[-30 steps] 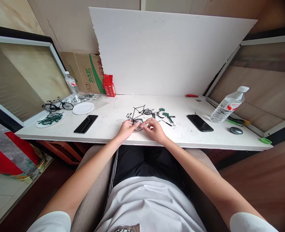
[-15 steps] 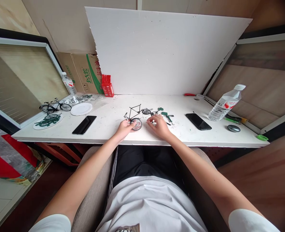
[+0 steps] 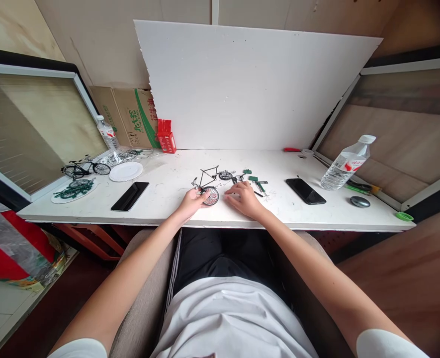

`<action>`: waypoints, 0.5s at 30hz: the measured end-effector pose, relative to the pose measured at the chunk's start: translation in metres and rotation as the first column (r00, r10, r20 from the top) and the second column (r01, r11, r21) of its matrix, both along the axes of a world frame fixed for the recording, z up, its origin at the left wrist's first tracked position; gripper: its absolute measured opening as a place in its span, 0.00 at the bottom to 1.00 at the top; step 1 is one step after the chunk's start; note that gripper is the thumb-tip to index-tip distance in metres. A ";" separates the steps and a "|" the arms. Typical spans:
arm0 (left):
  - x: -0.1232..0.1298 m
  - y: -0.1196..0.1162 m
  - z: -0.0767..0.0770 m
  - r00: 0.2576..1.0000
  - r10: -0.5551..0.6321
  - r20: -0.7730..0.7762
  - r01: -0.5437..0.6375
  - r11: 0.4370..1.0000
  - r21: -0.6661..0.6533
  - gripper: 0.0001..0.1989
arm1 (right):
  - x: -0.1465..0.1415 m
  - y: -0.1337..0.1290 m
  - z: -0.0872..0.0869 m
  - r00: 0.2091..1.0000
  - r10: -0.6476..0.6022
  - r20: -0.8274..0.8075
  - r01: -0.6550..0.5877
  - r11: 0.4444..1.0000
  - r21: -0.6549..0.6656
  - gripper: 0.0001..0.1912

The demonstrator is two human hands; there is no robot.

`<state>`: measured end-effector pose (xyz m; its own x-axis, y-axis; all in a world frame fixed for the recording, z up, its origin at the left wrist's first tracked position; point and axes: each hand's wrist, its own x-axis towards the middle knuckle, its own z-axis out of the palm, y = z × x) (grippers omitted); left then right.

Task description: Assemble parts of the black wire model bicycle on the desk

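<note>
Here, left hand (image 3: 193, 201) pinches one model bicycle (image 3: 208, 183) with one wheel (image 3: 212, 196); right hand's (image 3: 243, 198) grip is unclear.

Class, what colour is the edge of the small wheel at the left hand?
The small wheel is black around its edge, best seen in the head view.

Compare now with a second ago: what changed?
Right hand came away from the wheel, moving right toward the green part; can't tell if it holds anything. Left hand still grips the wheel. Left phone, right phone and right bottle stayed put.
</note>
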<state>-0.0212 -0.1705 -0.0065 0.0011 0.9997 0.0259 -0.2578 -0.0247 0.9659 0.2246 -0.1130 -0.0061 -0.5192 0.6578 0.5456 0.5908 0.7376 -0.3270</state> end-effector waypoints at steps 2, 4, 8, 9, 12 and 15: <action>0.000 0.001 -0.001 1.000 -0.004 -0.010 0.004 1.000 0.008 0.24 | -0.006 -0.006 0.000 0.999 0.018 0.027 -0.018 1.000 -0.012 0.15; 0.000 0.002 -0.003 1.000 -0.013 -0.014 0.013 1.000 0.008 0.25 | -0.012 -0.011 0.000 0.998 0.001 0.067 0.000 1.000 -0.014 0.13; -0.001 0.005 -0.006 1.000 -0.022 -0.020 0.022 1.000 0.008 0.28 | -0.020 -0.016 -0.001 0.988 -0.071 0.141 0.071 0.997 0.003 0.11; -0.001 0.005 -0.006 0.999 -0.024 -0.021 0.025 1.000 0.014 0.28 | -0.021 -0.016 -0.001 0.984 -0.082 0.157 0.082 0.997 0.007 0.11; -0.001 0.004 -0.006 0.999 -0.035 -0.017 0.035 0.999 0.029 0.30 | -0.024 -0.014 0.000 0.975 -0.090 0.202 0.085 0.996 0.033 0.10; -0.001 0.003 -0.005 0.999 -0.038 -0.021 0.039 0.999 0.035 0.30 | -0.027 -0.011 0.000 0.963 -0.072 0.261 0.053 0.996 0.078 0.11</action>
